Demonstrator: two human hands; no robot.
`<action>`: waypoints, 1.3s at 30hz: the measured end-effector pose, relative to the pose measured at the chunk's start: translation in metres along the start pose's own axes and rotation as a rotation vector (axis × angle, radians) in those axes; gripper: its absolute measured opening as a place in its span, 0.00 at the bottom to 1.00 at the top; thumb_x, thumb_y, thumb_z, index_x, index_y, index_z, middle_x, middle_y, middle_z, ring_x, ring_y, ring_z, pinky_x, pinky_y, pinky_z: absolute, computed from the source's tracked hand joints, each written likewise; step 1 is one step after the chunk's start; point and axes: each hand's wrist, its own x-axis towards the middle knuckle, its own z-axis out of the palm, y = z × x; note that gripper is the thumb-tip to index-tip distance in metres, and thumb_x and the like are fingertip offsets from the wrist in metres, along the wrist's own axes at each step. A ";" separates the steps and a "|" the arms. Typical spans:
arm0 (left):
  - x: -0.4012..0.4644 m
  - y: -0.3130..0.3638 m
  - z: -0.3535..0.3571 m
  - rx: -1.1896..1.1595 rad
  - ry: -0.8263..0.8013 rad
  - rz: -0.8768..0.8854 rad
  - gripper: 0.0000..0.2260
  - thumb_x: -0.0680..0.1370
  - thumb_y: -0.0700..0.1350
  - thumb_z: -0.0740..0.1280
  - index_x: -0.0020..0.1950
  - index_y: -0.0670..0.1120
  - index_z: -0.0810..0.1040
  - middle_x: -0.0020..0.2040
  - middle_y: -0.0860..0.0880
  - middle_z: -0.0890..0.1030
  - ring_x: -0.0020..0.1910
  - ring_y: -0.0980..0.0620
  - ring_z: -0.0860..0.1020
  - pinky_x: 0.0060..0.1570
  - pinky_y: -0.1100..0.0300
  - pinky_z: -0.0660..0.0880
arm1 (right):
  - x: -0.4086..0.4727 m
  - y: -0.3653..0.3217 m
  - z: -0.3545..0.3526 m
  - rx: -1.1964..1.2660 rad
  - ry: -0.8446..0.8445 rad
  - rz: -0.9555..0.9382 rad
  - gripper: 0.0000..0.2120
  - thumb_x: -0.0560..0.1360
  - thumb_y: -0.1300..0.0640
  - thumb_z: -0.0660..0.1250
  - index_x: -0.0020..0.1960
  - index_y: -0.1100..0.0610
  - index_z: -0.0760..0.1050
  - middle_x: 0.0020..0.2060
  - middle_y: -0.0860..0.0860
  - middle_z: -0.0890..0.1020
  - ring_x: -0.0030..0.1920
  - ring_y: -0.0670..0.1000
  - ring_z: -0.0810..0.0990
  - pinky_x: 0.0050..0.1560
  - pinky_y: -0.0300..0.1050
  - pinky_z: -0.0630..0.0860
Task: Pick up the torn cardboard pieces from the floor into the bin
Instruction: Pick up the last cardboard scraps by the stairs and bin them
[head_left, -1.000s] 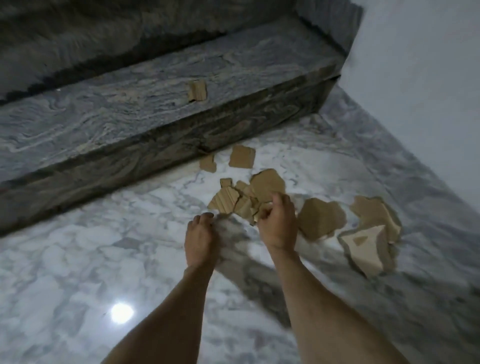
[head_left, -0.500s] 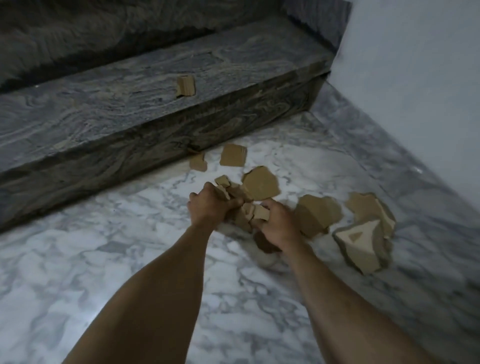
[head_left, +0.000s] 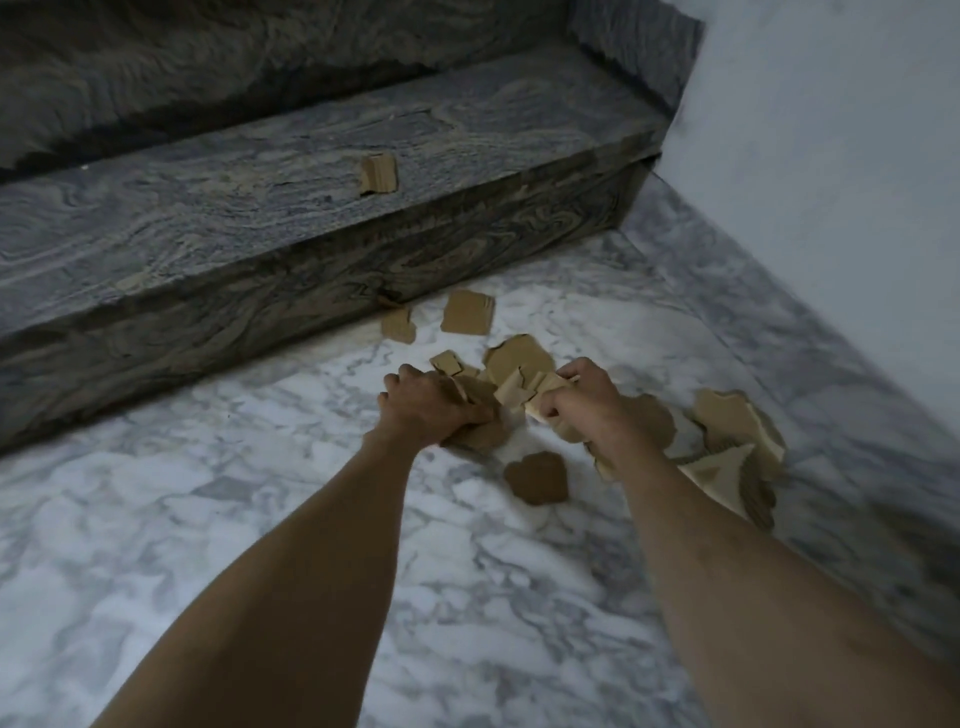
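**Both hands gathering torn cardboard on a marble floor**

No brand, label or writing can be read on any surface or scrap.

The white, grey-veined marble floor (head_left: 260, 519) fills most of the view. Behind it runs a dark, swirl-patterned stone step (head_left: 234, 218), which meets a pale wall (head_left: 831, 182) on the right.

Both bare forearms reach forward from the bottom edge and converge over the pile of torn cardboard pieces (head_left: 511, 387) lying on the floor just in front of the step. The left hand (head_left: 434, 408) is seen from the back, knuckles up, its fingers curled down around a clump of brown scraps pressed against the floor. The right hand (head_left: 587, 402) sits just beside it, wrist turned inward, fingers and thumb closed on several lighter pieces that stick out toward the left hand. The two hands are near each other but apart, with scraps between them.

To the right of the right forearm lies a heap of larger pieces (head_left: 737, 447), overlapping one another, some showing a pale face. A rounded brown piece (head_left: 537, 477) lies alone on the floor between the two forearms. Nearer the step, a squarish piece (head_left: 467, 313) and a smaller scrap (head_left: 399, 325) lie flat, the smaller one just beside the step's foot. One small piece (head_left: 379, 174) rests on top of the step, well apart from the rest.
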 end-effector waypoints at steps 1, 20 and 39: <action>0.000 0.008 0.006 0.020 0.006 0.016 0.43 0.65 0.73 0.70 0.69 0.45 0.73 0.64 0.41 0.70 0.65 0.38 0.67 0.64 0.46 0.69 | 0.002 -0.005 0.001 0.006 0.001 -0.001 0.18 0.72 0.67 0.67 0.59 0.54 0.70 0.40 0.53 0.76 0.33 0.51 0.74 0.29 0.39 0.68; -0.011 -0.013 0.013 -0.119 -0.084 0.085 0.31 0.63 0.62 0.80 0.57 0.45 0.77 0.53 0.46 0.82 0.54 0.44 0.79 0.49 0.53 0.76 | 0.043 -0.020 0.022 -0.872 -0.138 -0.372 0.45 0.73 0.58 0.73 0.80 0.50 0.48 0.81 0.52 0.44 0.79 0.63 0.50 0.76 0.60 0.57; 0.023 -0.050 0.003 -0.721 -0.283 -0.050 0.30 0.69 0.53 0.77 0.63 0.41 0.69 0.59 0.41 0.78 0.56 0.45 0.79 0.55 0.46 0.79 | 0.001 -0.006 -0.034 -0.359 -0.221 -0.103 0.41 0.62 0.57 0.84 0.71 0.50 0.70 0.63 0.49 0.75 0.59 0.52 0.74 0.59 0.45 0.74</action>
